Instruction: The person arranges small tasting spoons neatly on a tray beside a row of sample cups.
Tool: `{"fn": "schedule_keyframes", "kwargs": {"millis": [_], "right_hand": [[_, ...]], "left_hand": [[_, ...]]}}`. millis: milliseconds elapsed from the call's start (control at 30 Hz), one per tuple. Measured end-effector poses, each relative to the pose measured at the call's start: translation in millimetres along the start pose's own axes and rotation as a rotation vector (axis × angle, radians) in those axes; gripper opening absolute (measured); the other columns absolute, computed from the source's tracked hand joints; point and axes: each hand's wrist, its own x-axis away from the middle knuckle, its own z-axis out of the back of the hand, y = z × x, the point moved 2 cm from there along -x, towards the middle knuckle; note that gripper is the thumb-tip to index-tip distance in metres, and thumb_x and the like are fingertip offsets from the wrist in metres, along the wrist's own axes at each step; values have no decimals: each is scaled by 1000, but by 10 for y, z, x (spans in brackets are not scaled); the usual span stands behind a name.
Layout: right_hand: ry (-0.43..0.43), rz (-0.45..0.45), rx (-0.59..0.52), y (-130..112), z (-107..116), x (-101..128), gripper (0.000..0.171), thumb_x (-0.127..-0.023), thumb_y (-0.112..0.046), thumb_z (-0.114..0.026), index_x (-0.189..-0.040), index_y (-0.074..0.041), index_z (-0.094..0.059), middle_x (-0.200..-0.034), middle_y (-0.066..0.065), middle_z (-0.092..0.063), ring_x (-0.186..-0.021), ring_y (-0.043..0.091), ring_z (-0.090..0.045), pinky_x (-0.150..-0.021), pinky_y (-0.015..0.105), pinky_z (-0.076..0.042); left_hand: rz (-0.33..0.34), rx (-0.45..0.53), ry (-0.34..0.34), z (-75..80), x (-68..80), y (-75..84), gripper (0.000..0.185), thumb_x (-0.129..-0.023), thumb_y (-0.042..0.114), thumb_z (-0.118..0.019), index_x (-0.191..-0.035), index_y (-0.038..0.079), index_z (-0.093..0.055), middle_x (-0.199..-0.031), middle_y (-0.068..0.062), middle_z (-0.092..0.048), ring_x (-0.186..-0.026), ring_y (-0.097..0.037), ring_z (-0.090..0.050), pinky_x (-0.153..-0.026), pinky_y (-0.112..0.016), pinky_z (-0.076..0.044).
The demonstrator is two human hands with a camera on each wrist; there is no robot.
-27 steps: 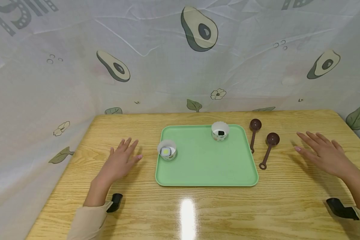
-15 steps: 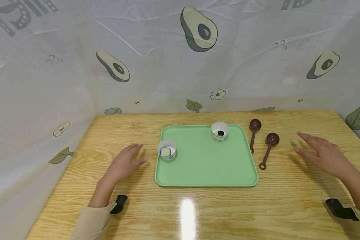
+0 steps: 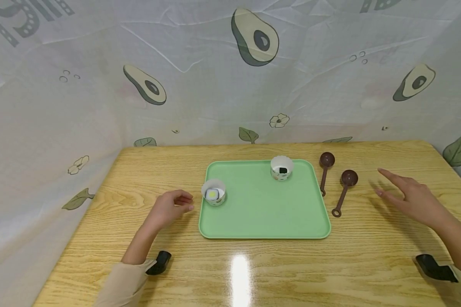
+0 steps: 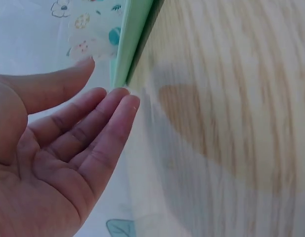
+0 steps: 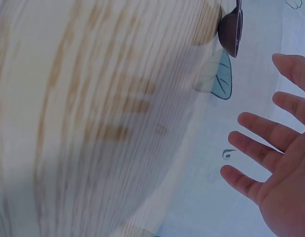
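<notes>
— Where am I sitting?

— At a staged tabletop set-up, not a lived-in kitchen. My wooden table is boxed in on three sides by a white cloth printed with avocados, hiding any room behind it.

— Anything else telling me that?

— Only a green tray, two paper cups and two brown scoops, neatly laid.

1. Near cup: small white paper cup, upright on the green tray's left edge, holding a white cube with a yellow top; left hand just beside it.
2. Near spoon: brown, lying on the wood right of the tray, bowl away, ring end toward the person.
</notes>
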Motion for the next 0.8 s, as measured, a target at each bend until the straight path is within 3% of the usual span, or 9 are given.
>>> {"fn": "schedule_keyframes", "kwargs": {"millis": [233, 333, 433, 600, 700, 800], "right_hand": [[4, 30, -60, -14, 8, 3, 51, -92, -18, -56, -132, 8, -39, -115, 39, -45, -86, 51, -50, -65, 62, -41], [3, 49, -82, -21, 12, 7, 43, -91, -14, -56, -125, 11, -46, -113, 38, -49, -71, 37, -55, -62, 53, -44], [4, 59, -96, -26, 4, 6, 38, -90, -12, -57, -119, 12, -50, -109, 36, -53, -70, 36, -56, -59, 50, -47], [14, 53, -140, -33, -14, 5, 35, -89, -10, -59, -116, 11, -53, -105, 31, -57, -87, 43, -55, -64, 54, -50], [29, 54, -157, -38, -12, -3, 33, -88, -9, -61, -114, 9, -55, -105, 27, -58, -84, 21, -60, -63, 38, -54], [39, 67, -193, -51, -5, -15, 30, -87, -7, -62, -112, 8, -57, -103, 25, -60, -80, -8, -53, -62, 17, -51]], "left_hand": [[45, 75, -8, -76, -17, 15, 16, -83, 5, -66, -96, -3, -64, -86, -7, -65, -80, -20, -60, -67, -30, -52], [72, 100, -8, -106, -32, 12, 13, -83, 4, -65, -95, -3, -64, -84, -6, -64, -78, -18, -60, -66, -28, -52], [103, 161, -20, -139, -47, 12, 13, -83, 2, -65, -95, -5, -63, -82, -8, -64, -75, -17, -61, -65, -28, -54], [157, 317, -59, -189, -55, 19, 15, -84, -5, -61, -98, -12, -60, -80, -12, -62, -70, -16, -62, -66, -29, -56], [181, 374, -77, -210, -59, 23, 16, -84, -8, -60, -99, -14, -58, -79, -13, -61, -68, -15, -62, -66, -30, -56], [200, 401, -77, -228, -63, 29, 16, -84, -9, -59, -98, -14, -57, -77, -12, -59, -66, -13, -61, -66, -29, -57]]}}
